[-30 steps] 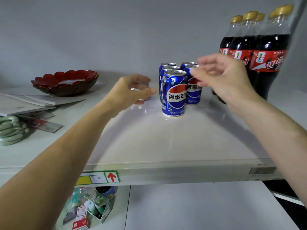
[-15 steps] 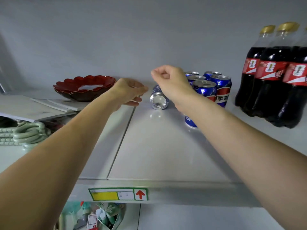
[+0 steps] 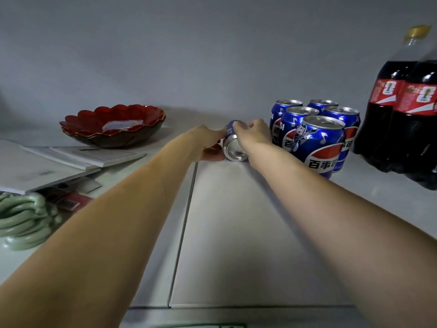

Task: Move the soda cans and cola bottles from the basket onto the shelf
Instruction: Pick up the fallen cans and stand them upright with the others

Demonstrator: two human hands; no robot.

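1. Nearest you, the white shelf runs away from its front edge, and both your bare forearms reach out over it toward the back.
2. At the left edge, near the front, a pale green coiled item rests on the shelf, with stacked papers just behind it.
3. Mid-shelf, a fallen soda can lies on its side. Its long axis runs front to back, and its silver base faces you; the other end points toward the wall.
4. Your left hand curls against the can's left side, thumb low near the shelf.
5. Your right hand wraps over the can's top and right side, fingers bent around its blue body. Both hands grip it.
6. Just right of that hand, five upright cans stand in a tight cluster, tops up.
7. Farther right, cola bottles stand upright, dark liquid inside, red labels facing you.
8. Back left, a red scalloped bowl sits on the papers; something pale shows inside it, but you cannot tell what it is.
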